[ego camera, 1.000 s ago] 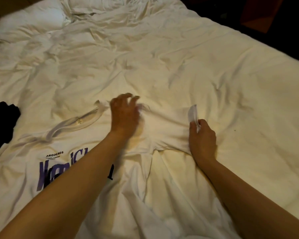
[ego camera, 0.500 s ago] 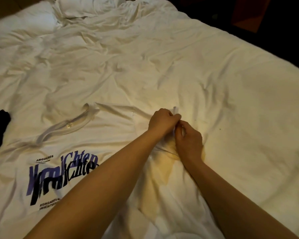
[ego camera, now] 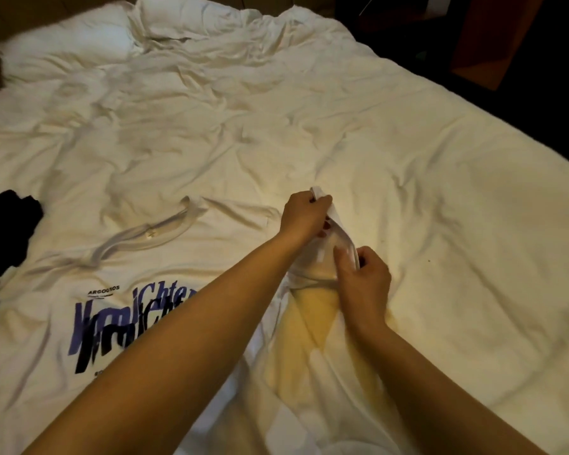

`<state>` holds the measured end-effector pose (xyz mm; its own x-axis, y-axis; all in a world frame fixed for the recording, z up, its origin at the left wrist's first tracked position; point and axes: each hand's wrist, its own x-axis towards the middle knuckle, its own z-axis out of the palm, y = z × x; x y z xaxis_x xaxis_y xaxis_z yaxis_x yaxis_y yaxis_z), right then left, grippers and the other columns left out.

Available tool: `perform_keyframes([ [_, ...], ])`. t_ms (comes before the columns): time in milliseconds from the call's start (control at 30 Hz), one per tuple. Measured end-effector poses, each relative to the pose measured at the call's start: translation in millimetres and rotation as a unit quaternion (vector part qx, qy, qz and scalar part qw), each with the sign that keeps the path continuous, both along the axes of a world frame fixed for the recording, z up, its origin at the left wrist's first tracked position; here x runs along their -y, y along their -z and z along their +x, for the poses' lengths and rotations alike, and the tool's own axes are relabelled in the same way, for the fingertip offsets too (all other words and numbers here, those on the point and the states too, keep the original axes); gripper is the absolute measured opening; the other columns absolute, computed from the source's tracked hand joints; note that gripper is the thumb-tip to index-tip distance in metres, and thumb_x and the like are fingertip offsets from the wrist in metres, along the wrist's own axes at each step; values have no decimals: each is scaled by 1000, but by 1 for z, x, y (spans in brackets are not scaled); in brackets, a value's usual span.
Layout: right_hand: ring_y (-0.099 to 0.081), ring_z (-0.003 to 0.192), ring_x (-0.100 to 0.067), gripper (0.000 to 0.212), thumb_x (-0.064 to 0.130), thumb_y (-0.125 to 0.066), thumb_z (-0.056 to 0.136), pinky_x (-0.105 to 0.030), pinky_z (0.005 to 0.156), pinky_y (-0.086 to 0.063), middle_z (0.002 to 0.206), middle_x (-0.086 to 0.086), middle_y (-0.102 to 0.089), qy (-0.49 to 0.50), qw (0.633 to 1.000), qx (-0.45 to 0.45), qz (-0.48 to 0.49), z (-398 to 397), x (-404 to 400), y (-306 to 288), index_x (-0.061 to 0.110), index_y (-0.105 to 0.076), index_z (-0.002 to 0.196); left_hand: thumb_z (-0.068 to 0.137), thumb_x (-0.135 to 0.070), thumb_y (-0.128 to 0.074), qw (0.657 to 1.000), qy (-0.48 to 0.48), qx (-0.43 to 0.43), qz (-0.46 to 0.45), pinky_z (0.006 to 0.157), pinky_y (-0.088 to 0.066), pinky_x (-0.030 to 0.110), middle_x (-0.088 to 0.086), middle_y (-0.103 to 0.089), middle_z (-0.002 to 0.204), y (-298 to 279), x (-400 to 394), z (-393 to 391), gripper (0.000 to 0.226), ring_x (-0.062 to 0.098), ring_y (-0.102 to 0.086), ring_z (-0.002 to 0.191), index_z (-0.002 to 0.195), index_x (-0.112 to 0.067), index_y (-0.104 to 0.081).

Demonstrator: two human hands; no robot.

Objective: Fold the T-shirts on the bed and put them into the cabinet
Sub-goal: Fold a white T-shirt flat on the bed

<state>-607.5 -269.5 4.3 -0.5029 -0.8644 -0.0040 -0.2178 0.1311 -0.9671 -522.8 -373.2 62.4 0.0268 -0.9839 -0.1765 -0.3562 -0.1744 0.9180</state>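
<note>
A white T-shirt (ego camera: 211,251) with purple and black lettering lies front up on the bed, its collar toward the far left. My left hand (ego camera: 304,215) pinches the far end of the right sleeve's hem. My right hand (ego camera: 363,277) pinches the same hem nearer to me. The sleeve edge is lifted and stretched between the two hands. My left forearm crosses over the print and hides part of the lettering.
A dark garment (ego camera: 4,231) lies at the left edge of the bed. The rumpled white duvet (ego camera: 408,159) covers the bed, with pillows (ego camera: 79,44) at the far left. Dark floor and a wooden piece of furniture (ego camera: 506,37) lie beyond the right edge.
My left hand left the shoulder area and came across to the sleeve hem beside the right hand. Both hands now hold the hem and have drawn slightly apart.
</note>
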Motion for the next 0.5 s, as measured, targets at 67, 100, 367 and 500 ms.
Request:
perform_keyframes([
  [67, -39, 53, -7, 38, 37, -59, 95, -21, 53, -36, 60, 3, -46, -28, 999, -11, -22, 13, -2, -17, 16, -45, 66, 100, -24, -54, 997, -30, -63, 32, 59, -54, 33, 15, -69, 79, -12, 1, 18, 26, 27, -66, 64, 107, -1, -64],
  [100, -41, 53, -7, 36, 37, -59, 95, -19, 53, -36, 61, 5, -47, -53, 998, -20, -24, 23, -3, -24, 18, -46, 68, 101, -26, -52, 995, -49, -77, 45, 59, -51, 30, 13, -68, 75, -18, 0, 31, 28, 26, -64, 64, 109, -1, -63],
  [367, -52, 75, -12, 23, 41, -56, 96, -24, 67, -36, 82, 8, -54, -274, 921, -270, -68, 117, -4, -44, 21, -57, 84, 103, -24, -45, 975, -183, -96, 86, 74, -55, 34, 13, -65, 87, -27, -8, 153, 23, 26, -62, 74, 96, -6, -59],
  [500, -48, 92, -9, 38, 60, -55, 90, -26, 80, -40, 98, 9, -54, -362, 874, -310, -98, 137, -3, -31, 24, -65, 93, 99, -23, -46, 970, -211, -50, 110, 62, -53, 32, 16, -68, 103, -7, -12, 203, 31, 28, -61, 78, 117, -1, -60],
])
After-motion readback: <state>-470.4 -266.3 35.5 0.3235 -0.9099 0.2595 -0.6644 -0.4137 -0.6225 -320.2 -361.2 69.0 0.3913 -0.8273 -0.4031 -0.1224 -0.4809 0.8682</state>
